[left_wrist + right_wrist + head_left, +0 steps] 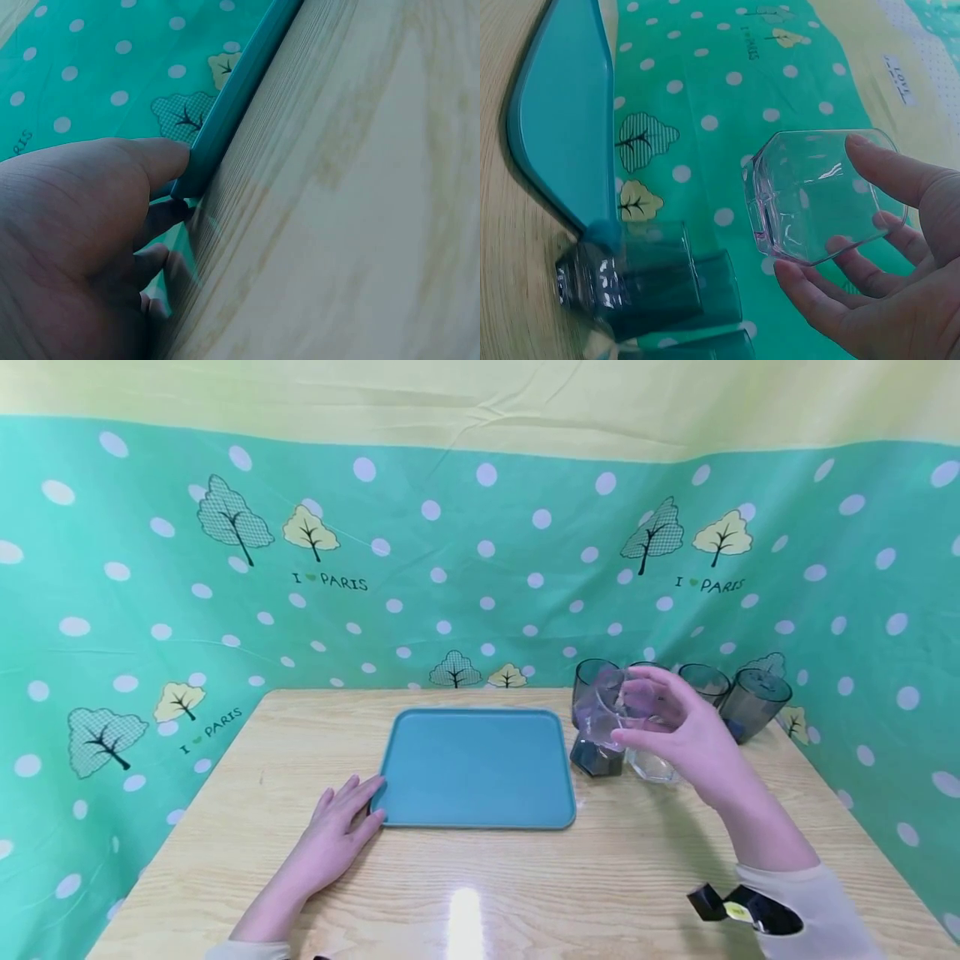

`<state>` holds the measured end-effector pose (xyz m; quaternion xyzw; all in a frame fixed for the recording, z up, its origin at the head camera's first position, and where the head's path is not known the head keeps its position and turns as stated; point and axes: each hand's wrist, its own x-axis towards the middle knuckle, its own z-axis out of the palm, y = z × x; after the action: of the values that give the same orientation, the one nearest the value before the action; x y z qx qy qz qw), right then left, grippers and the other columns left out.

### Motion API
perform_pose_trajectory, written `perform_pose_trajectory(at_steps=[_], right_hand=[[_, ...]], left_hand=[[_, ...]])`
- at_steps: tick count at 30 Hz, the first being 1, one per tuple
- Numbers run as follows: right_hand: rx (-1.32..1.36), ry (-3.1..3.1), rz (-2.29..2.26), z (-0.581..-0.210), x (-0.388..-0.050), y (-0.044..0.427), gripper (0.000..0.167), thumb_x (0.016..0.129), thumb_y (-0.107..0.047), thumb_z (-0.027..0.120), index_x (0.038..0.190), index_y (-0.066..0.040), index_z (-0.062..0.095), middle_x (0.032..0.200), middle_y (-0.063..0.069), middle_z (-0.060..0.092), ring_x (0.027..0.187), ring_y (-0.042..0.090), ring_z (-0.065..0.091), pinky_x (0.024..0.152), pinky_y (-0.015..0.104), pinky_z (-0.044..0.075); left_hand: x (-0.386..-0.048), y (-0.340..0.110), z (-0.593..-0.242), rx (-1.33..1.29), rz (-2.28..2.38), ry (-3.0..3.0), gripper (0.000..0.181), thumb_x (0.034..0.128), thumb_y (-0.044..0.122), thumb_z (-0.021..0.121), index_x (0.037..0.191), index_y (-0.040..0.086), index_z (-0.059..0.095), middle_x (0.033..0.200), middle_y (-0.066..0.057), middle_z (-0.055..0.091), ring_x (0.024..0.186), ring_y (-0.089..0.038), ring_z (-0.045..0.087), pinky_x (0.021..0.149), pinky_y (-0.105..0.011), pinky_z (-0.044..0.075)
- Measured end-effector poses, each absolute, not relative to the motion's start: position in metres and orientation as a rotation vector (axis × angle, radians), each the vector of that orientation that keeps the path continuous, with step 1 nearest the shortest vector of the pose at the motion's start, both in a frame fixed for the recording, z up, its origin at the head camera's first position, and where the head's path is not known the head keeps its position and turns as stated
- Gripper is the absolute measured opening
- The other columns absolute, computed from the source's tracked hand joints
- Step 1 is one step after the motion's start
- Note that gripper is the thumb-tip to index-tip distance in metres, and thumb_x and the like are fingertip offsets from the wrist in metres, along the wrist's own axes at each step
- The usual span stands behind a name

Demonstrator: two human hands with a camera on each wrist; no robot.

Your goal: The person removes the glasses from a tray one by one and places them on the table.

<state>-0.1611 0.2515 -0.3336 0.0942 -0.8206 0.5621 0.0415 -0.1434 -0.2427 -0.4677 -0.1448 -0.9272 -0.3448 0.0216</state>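
Observation:
My right hand (693, 735) holds a clear, faintly pink glass tumbler (606, 722) in the air, at the right of the tray and above other glasses. In the right wrist view the tumbler (810, 195) lies tilted on its side, its faceted base pointing left, with the thumb on one side and fingers on the other. My left hand (337, 839) is at the near left corner of a blue rectangular tray (476, 768). Thumb and forefinger touch the tray's edge (225, 112), the other fingers loosely extended.
Several glasses stand together right of the tray: a dark faceted one (596, 762), a clear one (652, 767), and taller smoky ones (757, 697) behind. All are on a wooden table (480, 860). A green dotted curtain (480, 585) hangs behind and at both sides.

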Motion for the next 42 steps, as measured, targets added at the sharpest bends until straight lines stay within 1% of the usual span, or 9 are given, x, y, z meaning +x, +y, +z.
perform_pose_trajectory(at_steps=[2, 7, 11, 20, 23, 28, 32, 37, 42], right_hand=[[0.282, -2.503, 1.699, -0.333, -0.160, 0.258, 0.085, 0.096, -0.022, 0.091, 0.168, -0.024, 0.045, 0.158, 0.013, 0.056, 0.135, 0.032, 0.063, 0.100, 0.018, 0.058], [0.254, -2.478, 1.629, -0.332, -0.157, 0.275, 0.084, 0.097, -0.020, 0.090, 0.168, -0.026, 0.045, 0.155, 0.013, 0.058, 0.132, 0.022, 0.065, 0.099, 0.015, 0.056], [0.206, -2.480, 1.605, -0.330, -0.154, 0.288, 0.083, 0.099, -0.020, 0.088, 0.169, -0.027, 0.044, 0.155, 0.010, 0.057, 0.128, 0.015, 0.064, 0.097, 0.014, 0.057], [0.078, -2.514, 1.569, -0.330, -0.150, 0.314, 0.086, 0.101, -0.022, 0.086, 0.171, -0.031, 0.039, 0.159, 0.002, 0.054, 0.128, 0.004, 0.059, 0.092, 0.010, 0.055], [0.057, -2.493, 1.562, -0.333, -0.150, 0.323, 0.086, 0.100, -0.018, 0.086, 0.171, -0.029, 0.039, 0.156, -0.001, 0.056, 0.125, 0.004, 0.061, 0.091, 0.009, 0.055], [0.022, -2.435, 1.587, -0.338, -0.149, 0.339, 0.085, 0.099, -0.010, 0.087, 0.169, -0.028, 0.042, 0.146, -0.011, 0.061, 0.119, 0.002, 0.063, 0.087, 0.008, 0.055], [0.002, -2.350, 1.684, -0.340, -0.147, 0.350, 0.082, 0.098, -0.005, 0.086, 0.166, -0.027, 0.046, 0.143, -0.012, 0.061, 0.116, -0.001, 0.063, 0.085, 0.007, 0.055], [-0.026, -2.263, 1.796, -0.343, -0.146, 0.363, 0.081, 0.096, -0.001, 0.086, 0.164, -0.027, 0.050, 0.142, -0.011, 0.060, 0.120, -0.001, 0.061, 0.086, 0.005, 0.053], [-0.082, -2.334, 1.697, -0.347, -0.146, 0.373, 0.082, 0.098, -0.005, 0.086, 0.166, -0.030, 0.047, 0.138, -0.017, 0.059, 0.123, 0.004, 0.056, 0.087, 0.003, 0.051]], left_hand=[[-0.144, -0.243, -0.468, -0.451, -1.066, -2.873, 0.054, 0.1144, 0.024, 0.064, 0.162, 0.001, 0.053, 0.165, -0.022, 0.053, 0.162, -0.050, 0.028, 0.131, -0.072, 0.005], [-0.144, -0.244, -0.468, -0.456, -1.071, -2.872, 0.055, 0.1144, 0.024, 0.065, 0.163, 0.002, 0.052, 0.164, -0.022, 0.053, 0.162, -0.050, 0.028, 0.131, -0.073, 0.005], [-0.144, -0.243, -0.468, -0.462, -1.067, -2.866, 0.054, 0.1143, 0.025, 0.065, 0.162, 0.001, 0.053, 0.164, -0.022, 0.053, 0.161, -0.051, 0.029, 0.130, -0.073, 0.006], [-0.143, -0.243, -0.468, -0.464, -1.071, -2.868, 0.055, 0.1145, 0.024, 0.064, 0.162, 0.000, 0.052, 0.164, -0.023, 0.053, 0.162, -0.050, 0.029, 0.130, -0.073, 0.006], [-0.143, -0.243, -0.468, -0.466, -1.071, -2.867, 0.055, 0.1146, 0.024, 0.064, 0.162, 0.000, 0.052, 0.164, -0.023, 0.053, 0.162, -0.051, 0.029, 0.130, -0.074, 0.006], [-0.143, -0.243, -0.468, -0.466, -1.067, -2.867, 0.054, 0.1147, 0.025, 0.064, 0.162, 0.001, 0.053, 0.164, -0.022, 0.053, 0.161, -0.050, 0.029, 0.130, -0.074, 0.006], [-0.142, -0.243, -0.467, -0.471, -1.063, -2.855, 0.054, 0.1146, 0.024, 0.064, 0.161, 0.000, 0.053, 0.163, -0.023, 0.054, 0.161, -0.051, 0.030, 0.129, -0.075, 0.007], [-0.141, -0.243, -0.465, -0.472, -1.055, -2.848, 0.053, 0.1143, 0.024, 0.065, 0.161, 0.001, 0.055, 0.163, -0.023, 0.054, 0.160, -0.052, 0.031, 0.129, -0.075, 0.008], [-0.141, -0.243, -0.466, -0.465, -1.050, -2.865, 0.053, 0.1145, 0.024, 0.064, 0.162, 0.001, 0.054, 0.164, -0.023, 0.053, 0.161, -0.051, 0.030, 0.130, -0.074, 0.007]])
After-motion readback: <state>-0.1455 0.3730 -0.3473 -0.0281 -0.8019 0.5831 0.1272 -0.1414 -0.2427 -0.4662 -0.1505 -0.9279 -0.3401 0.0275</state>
